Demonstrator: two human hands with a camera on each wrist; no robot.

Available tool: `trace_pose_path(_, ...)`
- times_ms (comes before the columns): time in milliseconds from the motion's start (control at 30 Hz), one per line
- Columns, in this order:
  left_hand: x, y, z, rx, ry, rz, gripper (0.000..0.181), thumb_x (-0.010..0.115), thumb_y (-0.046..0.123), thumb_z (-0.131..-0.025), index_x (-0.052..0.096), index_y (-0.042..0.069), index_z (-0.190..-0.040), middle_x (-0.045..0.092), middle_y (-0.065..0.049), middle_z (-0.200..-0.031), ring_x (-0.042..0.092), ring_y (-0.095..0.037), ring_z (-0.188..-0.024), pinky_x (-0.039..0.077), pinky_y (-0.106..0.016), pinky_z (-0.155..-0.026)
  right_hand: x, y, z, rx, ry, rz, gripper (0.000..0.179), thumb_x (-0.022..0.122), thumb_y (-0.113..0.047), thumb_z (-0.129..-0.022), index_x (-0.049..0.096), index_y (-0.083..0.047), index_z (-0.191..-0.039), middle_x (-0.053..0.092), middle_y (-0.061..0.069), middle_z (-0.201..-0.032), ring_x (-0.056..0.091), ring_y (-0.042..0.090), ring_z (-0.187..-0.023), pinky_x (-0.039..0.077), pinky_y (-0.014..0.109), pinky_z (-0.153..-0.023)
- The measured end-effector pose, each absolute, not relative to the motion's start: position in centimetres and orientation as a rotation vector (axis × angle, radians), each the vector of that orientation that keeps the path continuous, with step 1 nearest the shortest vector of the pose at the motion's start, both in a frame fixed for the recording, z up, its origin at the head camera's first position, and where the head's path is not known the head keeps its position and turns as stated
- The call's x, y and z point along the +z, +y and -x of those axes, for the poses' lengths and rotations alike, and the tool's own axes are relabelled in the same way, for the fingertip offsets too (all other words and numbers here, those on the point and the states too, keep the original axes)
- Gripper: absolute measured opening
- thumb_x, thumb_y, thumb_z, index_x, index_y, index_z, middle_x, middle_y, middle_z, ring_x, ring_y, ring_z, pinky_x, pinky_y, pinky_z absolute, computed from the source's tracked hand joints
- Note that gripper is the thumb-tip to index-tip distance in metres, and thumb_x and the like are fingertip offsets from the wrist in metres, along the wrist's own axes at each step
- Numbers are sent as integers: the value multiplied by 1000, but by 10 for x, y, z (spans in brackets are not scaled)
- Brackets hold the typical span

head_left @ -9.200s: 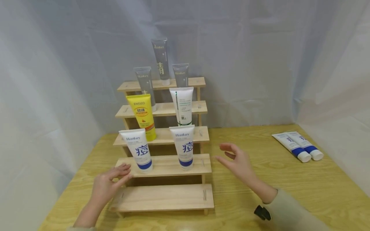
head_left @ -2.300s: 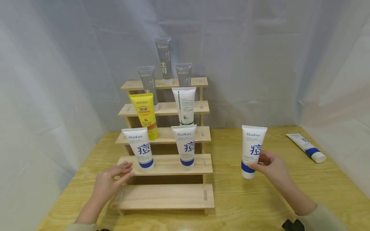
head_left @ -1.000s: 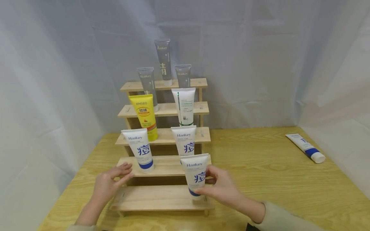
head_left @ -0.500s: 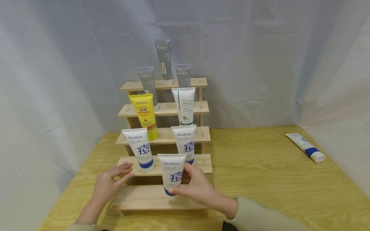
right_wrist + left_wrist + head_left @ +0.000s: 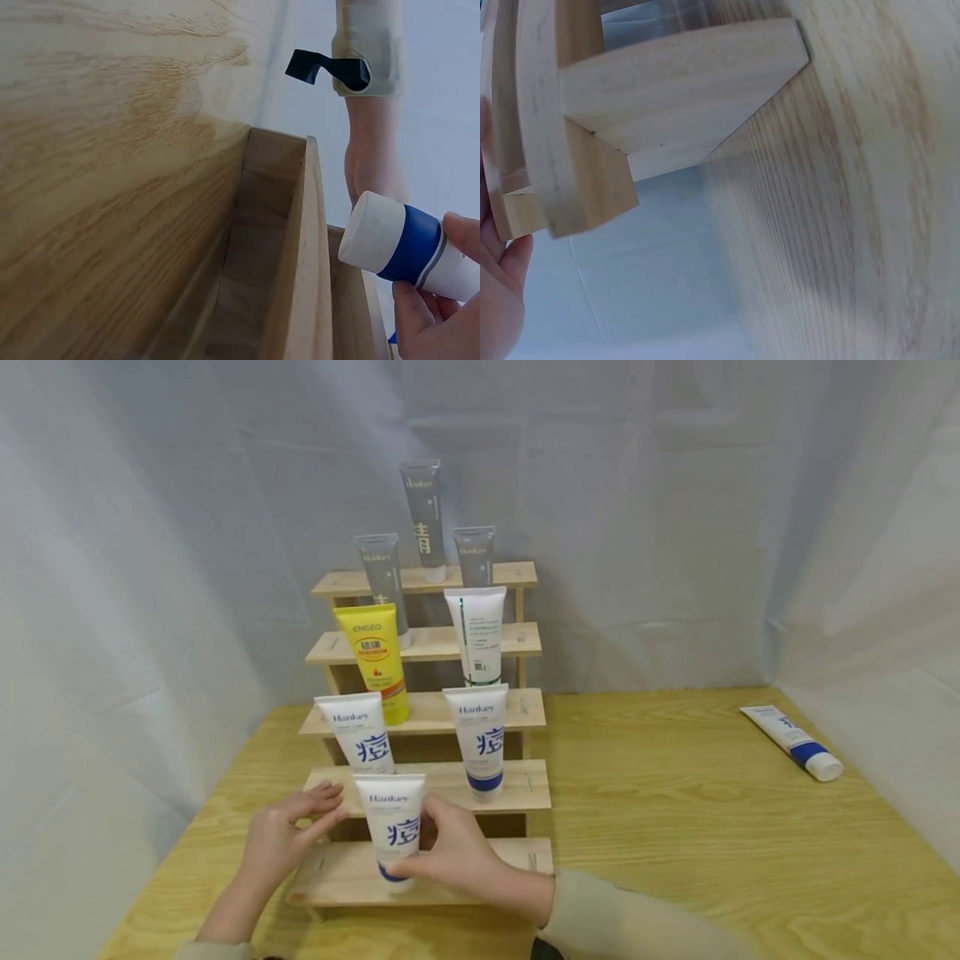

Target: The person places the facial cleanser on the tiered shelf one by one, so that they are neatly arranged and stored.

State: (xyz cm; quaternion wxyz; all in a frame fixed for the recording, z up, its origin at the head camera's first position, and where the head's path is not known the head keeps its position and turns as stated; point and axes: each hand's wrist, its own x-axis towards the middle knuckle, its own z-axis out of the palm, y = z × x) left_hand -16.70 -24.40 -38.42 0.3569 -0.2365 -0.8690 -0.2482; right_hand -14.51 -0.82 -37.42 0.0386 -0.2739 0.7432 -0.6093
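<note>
In the head view my right hand (image 5: 465, 852) grips a white cosmetic tube (image 5: 392, 814) with a blue band, thumb in front and fingers behind. The tube is upright, cap down, close over the left half of the lowest step of a wooden stepped display rack (image 5: 480, 868). Its white cap (image 5: 373, 232) shows in the right wrist view. My left hand (image 5: 277, 835) rests with extended fingers on the left end of the second step. Two matching white-and-blue tubes stand on that step, the left tube (image 5: 356, 735) partly covered by the held one and the right tube (image 5: 480, 739) in full view.
Higher steps bear a yellow tube (image 5: 375, 660), a white tube with green print (image 5: 477, 635) and several grey tubes (image 5: 423, 518). Another white-and-blue tube (image 5: 791, 743) lies at the right of the wooden table (image 5: 675, 827). A pale curtain (image 5: 637, 527) hangs behind.
One of the two tubes lying at the right was picked up by my right hand, brought over the lowest step and moved leftward along it. My left hand stays at the rack.
</note>
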Motion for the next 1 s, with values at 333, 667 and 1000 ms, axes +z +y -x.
trace_pose_path(333, -389, -248, 170, -581, -2238, 600, 19, 78, 3, -53, 68, 8, -68, 67, -10, -85, 64, -21, -80, 51, -25, -66, -381, -32, 146, -1838, 2321, 871, 39, 79, -3, -63, 53, -4, -92, 59, -3, -88, 58, 3, -81, 48, 13, -68)
trace_pose_path(667, -388, -248, 169, -589, -2249, 619, 18, 77, 2, -54, 66, 9, -66, 67, -10, -87, 64, -28, -79, 51, -24, -59, -381, -41, 146, -1763, 2412, 844, 41, 80, -4, -60, 54, -5, -92, 58, -3, -87, 58, 2, -80, 48, 12, -67)
trace_pose_path(1000, -387, -247, 167, -588, -2241, 600, 30, 77, 3, -53, 69, 2, -81, 66, -11, -90, 63, -30, -79, 50, -30, -66, -380, -43, 146, -1676, 2427, 925, 42, 79, -7, -63, 52, -7, -96, 56, -5, -89, 55, 0, -82, 47, 10, -68)
